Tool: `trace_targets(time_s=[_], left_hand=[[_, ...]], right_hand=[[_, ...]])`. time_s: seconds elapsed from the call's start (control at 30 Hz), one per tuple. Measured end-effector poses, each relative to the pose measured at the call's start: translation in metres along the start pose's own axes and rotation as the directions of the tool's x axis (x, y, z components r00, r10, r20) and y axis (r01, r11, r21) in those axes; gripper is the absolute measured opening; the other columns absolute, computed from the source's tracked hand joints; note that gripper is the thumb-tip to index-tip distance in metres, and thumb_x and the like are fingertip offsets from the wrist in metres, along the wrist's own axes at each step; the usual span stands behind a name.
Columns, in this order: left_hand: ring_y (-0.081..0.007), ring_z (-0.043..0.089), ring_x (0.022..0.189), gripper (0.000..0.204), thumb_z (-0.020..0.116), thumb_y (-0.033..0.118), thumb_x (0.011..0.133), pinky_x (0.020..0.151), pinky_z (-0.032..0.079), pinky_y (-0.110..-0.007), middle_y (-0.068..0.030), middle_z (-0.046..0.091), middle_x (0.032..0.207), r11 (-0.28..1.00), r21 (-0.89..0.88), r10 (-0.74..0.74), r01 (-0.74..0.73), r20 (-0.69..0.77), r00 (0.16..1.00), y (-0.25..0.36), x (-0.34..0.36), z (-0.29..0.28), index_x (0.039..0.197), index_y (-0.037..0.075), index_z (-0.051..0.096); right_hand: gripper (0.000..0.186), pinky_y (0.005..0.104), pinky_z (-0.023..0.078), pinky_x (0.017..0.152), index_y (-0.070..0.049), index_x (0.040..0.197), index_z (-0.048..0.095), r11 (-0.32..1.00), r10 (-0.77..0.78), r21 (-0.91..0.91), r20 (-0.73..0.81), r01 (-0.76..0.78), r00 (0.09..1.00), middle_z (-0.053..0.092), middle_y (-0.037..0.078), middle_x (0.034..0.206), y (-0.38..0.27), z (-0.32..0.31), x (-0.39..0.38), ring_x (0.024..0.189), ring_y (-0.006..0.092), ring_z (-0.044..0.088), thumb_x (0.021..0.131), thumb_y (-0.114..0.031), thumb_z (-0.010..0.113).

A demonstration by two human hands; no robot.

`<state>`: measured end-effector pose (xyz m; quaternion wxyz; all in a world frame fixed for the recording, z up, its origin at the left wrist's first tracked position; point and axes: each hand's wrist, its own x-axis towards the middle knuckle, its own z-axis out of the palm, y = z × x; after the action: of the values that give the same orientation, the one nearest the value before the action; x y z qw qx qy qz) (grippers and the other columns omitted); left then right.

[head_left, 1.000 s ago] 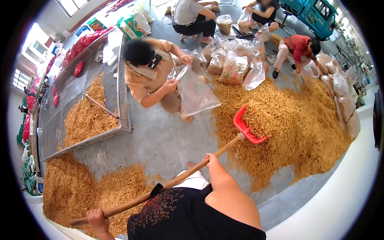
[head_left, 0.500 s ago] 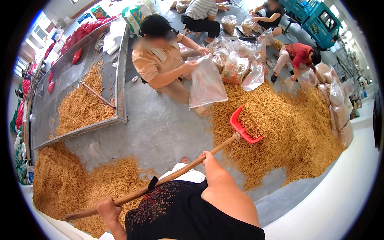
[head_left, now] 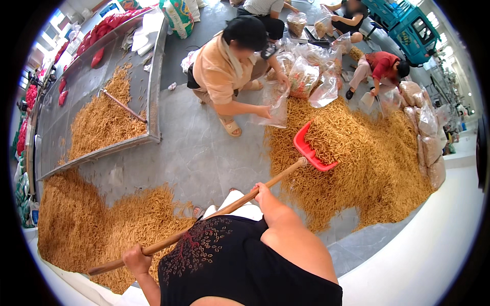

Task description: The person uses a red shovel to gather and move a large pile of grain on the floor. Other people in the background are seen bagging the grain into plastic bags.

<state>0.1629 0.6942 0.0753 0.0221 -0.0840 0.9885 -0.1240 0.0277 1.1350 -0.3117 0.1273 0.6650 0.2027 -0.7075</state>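
A long-handled shovel lies slantwise across my front, its wooden handle [head_left: 224, 210] rising from lower left to upper right. Near the handle's butt end, my left hand [head_left: 137, 259] is wrapped round the wood. Farther up, my right hand [head_left: 262, 194] closes on the same handle, with the arm stretched forward. The red scoop-shaped blade [head_left: 308, 153] rests at the left part of a large heap of short golden-brown sticks [head_left: 367, 163], and many of the sticks lie in it. Just beyond the blade, a person in a peach shirt [head_left: 219, 76] bends over, holding a clear plastic bag [head_left: 276, 104] low beside the heap.
Another stick heap [head_left: 138, 224] lies at left, below a metal-edged tray [head_left: 155, 102] holding more sticks and a tool. Filled clear bags [head_left: 304, 76] stand behind the main heap. A person in red [head_left: 380, 66] crouches far right near stacked bags [head_left: 434, 148]. Other people sit behind.
The peach-shirted person has stepped right and bent down, lowering the bag to the heap's edge. The shovel and both my hands have barely shifted.
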Motion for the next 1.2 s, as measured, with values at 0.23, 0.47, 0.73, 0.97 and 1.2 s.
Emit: trace_targets(time_s=[0.23, 0.47, 0.73, 0.97, 1.2], left_hand=[[-0.0316, 0.056, 0.061, 0.023, 0.072, 0.022, 0.056, 0.063, 0.043, -0.041, -0.0118, 0.056, 0.06, 0.998, -0.038, -0.053, 0.053, -0.001, 0.999, -0.038, -0.022, 0.013, 0.064, 0.011, 0.054], [-0.0318, 0.053, 0.061, 0.028, 0.073, 0.02, 0.054, 0.063, 0.04, -0.041, -0.0115, 0.054, 0.06, 0.996, -0.032, -0.084, 0.082, -0.043, 0.996, -0.092, -0.058, 0.028, 0.061, 0.01, 0.049], [-0.0339, 0.052, 0.062, 0.022, 0.069, 0.019, 0.056, 0.063, 0.04, -0.043, -0.012, 0.056, 0.062, 0.987, -0.029, -0.158, 0.161, 0.089, 0.983, -0.146, -0.105, 0.045, 0.06, 0.009, 0.05], [-0.0382, 0.056, 0.067, 0.014, 0.065, 0.019, 0.057, 0.063, 0.043, -0.047, -0.0163, 0.059, 0.066, 0.973, 0.018, -0.224, 0.229, 0.301, 0.927, -0.156, -0.115, 0.045, 0.063, 0.01, 0.056], [-0.0362, 0.057, 0.062, 0.014, 0.067, 0.021, 0.055, 0.06, 0.045, -0.045, -0.0149, 0.06, 0.062, 0.976, 0.023, -0.211, 0.215, 0.313, 0.926, -0.169, -0.107, 0.042, 0.064, 0.012, 0.061]], right_hand=[[0.016, 0.0381, 0.048, 0.061, -0.008, 0.07, 0.047, 0.999, 0.009, -0.038, 0.094, -0.006, 0.996, 0.047, 0.007, 0.061, 0.025, 0.009, -0.041, 0.055, 0.0214, 0.048, 0.084, -0.013, 0.051], [0.019, 0.0316, 0.043, 0.052, -0.007, 0.066, 0.04, 0.998, 0.048, -0.056, 0.127, -0.041, 0.991, 0.044, 0.005, 0.059, 0.06, 0.033, -0.114, 0.052, 0.0173, 0.044, 0.084, -0.009, 0.049], [0.01, 0.0396, 0.049, 0.067, -0.008, 0.084, 0.046, 0.957, 0.134, -0.281, 0.196, -0.076, 0.971, 0.051, 0.007, 0.071, 0.115, 0.011, -0.096, 0.063, 0.0204, 0.053, 0.086, -0.016, 0.051], [0.017, 0.044, 0.048, 0.069, -0.005, 0.093, 0.048, 0.899, 0.037, -0.438, 0.069, -0.003, 0.997, 0.054, 0.011, 0.077, 0.133, 0.006, -0.103, 0.072, 0.0252, 0.054, 0.09, -0.022, 0.048], [0.022, 0.0441, 0.048, 0.076, -0.005, 0.1, 0.046, 0.895, 0.054, -0.445, 0.093, -0.007, 0.994, 0.055, 0.013, 0.089, 0.147, -0.003, -0.097, 0.082, 0.0262, 0.054, 0.09, -0.024, 0.049]])
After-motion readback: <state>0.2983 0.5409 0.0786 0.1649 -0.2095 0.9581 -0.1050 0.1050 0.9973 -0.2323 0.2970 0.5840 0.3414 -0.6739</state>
